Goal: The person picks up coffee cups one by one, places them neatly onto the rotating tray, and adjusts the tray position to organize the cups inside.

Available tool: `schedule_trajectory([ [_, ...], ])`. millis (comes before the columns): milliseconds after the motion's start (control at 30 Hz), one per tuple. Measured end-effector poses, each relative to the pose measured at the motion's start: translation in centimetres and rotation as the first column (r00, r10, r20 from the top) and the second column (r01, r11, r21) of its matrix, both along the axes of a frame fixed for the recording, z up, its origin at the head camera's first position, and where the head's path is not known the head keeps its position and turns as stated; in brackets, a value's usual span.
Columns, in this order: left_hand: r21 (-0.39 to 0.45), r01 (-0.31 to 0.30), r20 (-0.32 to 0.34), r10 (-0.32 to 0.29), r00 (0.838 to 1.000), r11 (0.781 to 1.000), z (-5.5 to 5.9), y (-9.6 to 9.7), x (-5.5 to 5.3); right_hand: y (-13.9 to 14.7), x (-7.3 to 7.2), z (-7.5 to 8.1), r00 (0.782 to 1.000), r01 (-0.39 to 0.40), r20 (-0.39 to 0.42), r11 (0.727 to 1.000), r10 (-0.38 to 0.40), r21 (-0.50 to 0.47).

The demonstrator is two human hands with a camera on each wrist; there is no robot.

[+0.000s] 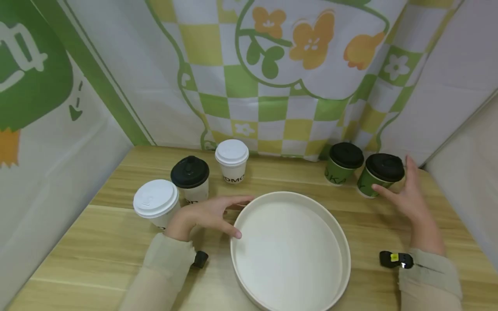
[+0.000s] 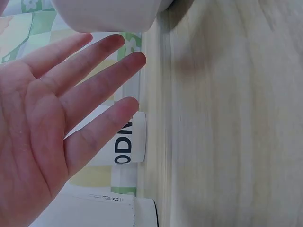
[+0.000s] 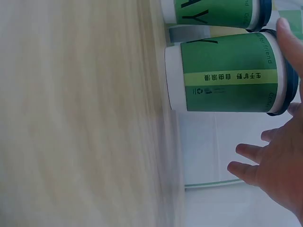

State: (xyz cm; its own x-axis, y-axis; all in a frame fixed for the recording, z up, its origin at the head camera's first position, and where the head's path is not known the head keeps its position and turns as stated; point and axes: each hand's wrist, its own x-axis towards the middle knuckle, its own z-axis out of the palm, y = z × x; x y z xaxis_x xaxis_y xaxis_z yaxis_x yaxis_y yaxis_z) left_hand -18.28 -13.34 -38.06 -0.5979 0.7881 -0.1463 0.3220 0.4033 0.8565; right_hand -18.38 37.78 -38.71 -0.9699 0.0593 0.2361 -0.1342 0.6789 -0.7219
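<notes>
My left hand is at the left rim of a round cream tray, thumb over the edge. Its fingers spread loosely in the left wrist view, with the pale tray wall just above the fingertips. On the right, my right hand reaches around a green paper cup with a black lid, thumb on the near side and fingers on the far side. The right wrist view shows that cup upright on the table, the thumb by its lid and the other fingers spread apart. A second green cup stands close to its left.
At the left stand two white cups with white lids, one in front and one farther back. Between them is a white cup with a black lid. A checkered curtain hangs behind the wooden table.
</notes>
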Motion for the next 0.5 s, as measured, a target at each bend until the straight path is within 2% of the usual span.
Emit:
schedule_trajectory([
  [200,-0.009,0.016,0.024,-0.016,1.0,1.0,0.0,-0.06,-0.08,0.24,0.16,-0.14,0.999,0.03,0.045,0.996,-0.027,-0.088],
  [333,-0.023,0.016,0.027,-0.015,1.0,1.0,0.07,-0.18,-0.02,0.2,0.05,-0.02,0.997,0.032,0.071,0.993,-0.024,-0.111],
  [500,-0.035,0.01,0.036,-0.008,0.999,0.999,0.07,-0.31,-0.01,-0.31,-0.26,0.28,0.999,0.014,0.048,0.991,-0.008,-0.135],
])
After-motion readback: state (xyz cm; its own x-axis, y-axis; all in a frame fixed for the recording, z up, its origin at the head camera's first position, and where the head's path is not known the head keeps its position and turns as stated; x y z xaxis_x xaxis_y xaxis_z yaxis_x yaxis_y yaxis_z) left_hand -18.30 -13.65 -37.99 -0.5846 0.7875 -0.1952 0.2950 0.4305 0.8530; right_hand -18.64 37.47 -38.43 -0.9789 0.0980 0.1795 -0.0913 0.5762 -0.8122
